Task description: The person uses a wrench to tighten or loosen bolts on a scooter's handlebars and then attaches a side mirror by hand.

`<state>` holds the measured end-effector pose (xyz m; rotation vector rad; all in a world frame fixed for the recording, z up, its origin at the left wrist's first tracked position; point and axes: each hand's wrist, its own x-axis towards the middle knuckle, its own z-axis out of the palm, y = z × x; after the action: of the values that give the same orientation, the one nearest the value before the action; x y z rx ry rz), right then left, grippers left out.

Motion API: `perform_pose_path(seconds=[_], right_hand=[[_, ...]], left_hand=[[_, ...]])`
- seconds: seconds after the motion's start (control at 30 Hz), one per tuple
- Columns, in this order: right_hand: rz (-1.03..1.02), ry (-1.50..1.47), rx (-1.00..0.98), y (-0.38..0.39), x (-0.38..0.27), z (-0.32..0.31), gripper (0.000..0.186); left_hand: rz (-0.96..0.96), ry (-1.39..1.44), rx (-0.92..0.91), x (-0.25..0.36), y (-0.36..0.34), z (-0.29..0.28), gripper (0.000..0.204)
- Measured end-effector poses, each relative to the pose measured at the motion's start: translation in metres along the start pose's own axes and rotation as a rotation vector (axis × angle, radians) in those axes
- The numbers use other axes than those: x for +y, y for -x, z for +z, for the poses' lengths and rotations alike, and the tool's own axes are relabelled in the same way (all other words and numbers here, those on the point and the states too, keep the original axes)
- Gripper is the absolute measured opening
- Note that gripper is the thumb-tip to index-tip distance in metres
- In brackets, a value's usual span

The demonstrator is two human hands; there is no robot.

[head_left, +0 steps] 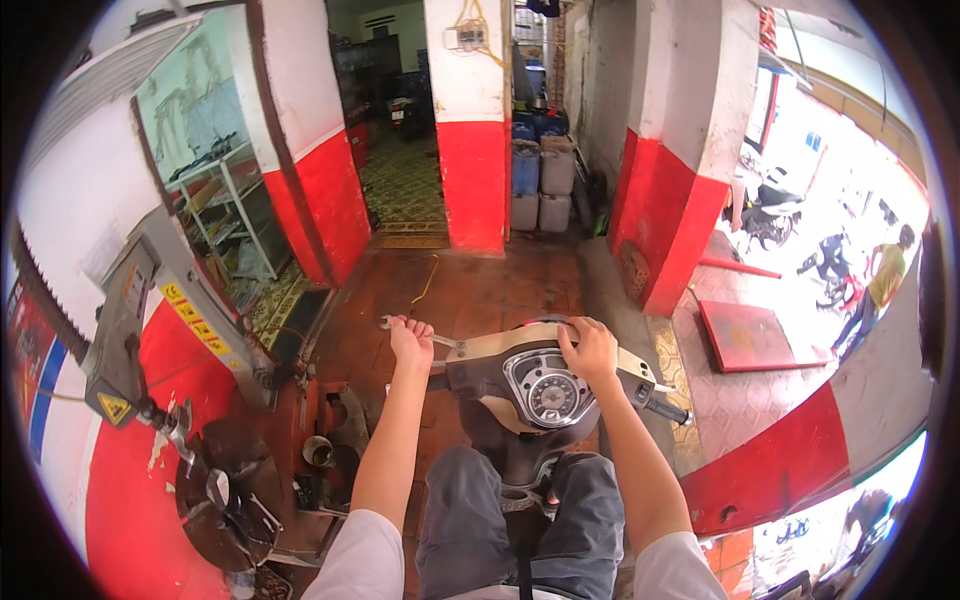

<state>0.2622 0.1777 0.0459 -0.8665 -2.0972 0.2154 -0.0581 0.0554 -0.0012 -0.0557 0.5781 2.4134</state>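
Observation:
I sit astride a scooter, its round speedometer [551, 397] facing me. In my left hand [411, 344] is a metal wrench [447, 342], its jaw end sticking out left of the fist and its shaft pointing right towards the scooter's front. My right hand [592, 352] grips the top of the light-coloured handlebar cover [497, 342], thumb on the near side and fingertips over the front edge. The right handlebar grip [668, 408] is bare. The left grip is mostly hidden behind my left forearm.
A tyre-changing machine [178, 300] with a round turntable [232, 490] stands at the left. Ahead are a red-and-white pillar [472, 185] and stacked plastic cans [556, 170]. To the right lie a red panel [748, 335], a person [885, 275] and parked motorbikes [770, 205].

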Motion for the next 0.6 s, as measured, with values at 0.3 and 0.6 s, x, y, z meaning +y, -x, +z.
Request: perform_pose_path(seconds=[0.3,0.6], right_hand=[[0.019,0.005,0.032,-0.001,0.008,0.003,0.033],[-0.011,-0.016,0.102,-0.001,0.019,0.006,0.035]], left_hand=[[0.181,-0.046,0.154,-0.015,-0.007,-0.015,0.032],[0.033,0.070,0.047,0.005,0.006,-0.018,0.037]])
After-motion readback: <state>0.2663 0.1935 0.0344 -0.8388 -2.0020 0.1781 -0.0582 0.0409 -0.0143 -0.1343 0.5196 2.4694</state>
